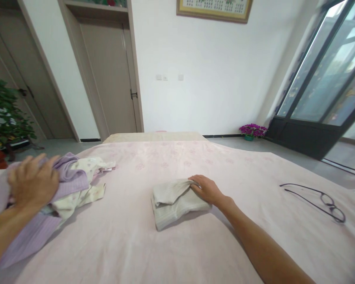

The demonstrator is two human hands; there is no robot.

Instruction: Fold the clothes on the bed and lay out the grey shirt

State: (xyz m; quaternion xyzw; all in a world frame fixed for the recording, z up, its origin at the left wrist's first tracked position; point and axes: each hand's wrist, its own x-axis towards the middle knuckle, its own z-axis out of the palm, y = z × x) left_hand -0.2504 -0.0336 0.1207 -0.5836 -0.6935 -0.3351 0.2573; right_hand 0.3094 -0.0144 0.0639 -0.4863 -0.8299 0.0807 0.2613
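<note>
A pale grey-green garment, folded into a thick bundle (177, 211), lies in the middle of the pink cloth. My right hand (205, 189) pinches the bundle's upper right edge, thumb beneath and fingers over a fold. On the left, my left hand (34, 179) rests flat over a loose heap of clothes, its fingers stretched out. A lavender ribbed garment (73, 177) makes up much of that heap. Cream patterned clothing (93, 167) sticks out of its right side. What lies under my left palm is hidden.
Black-framed glasses (328, 205) lie with temples extended on the right of the pink cloth (130, 240). Past the surface's far edge are a door (109, 75), a white wall and a pot of purple flowers (252, 131). A leafy plant (6, 110) stands at far left.
</note>
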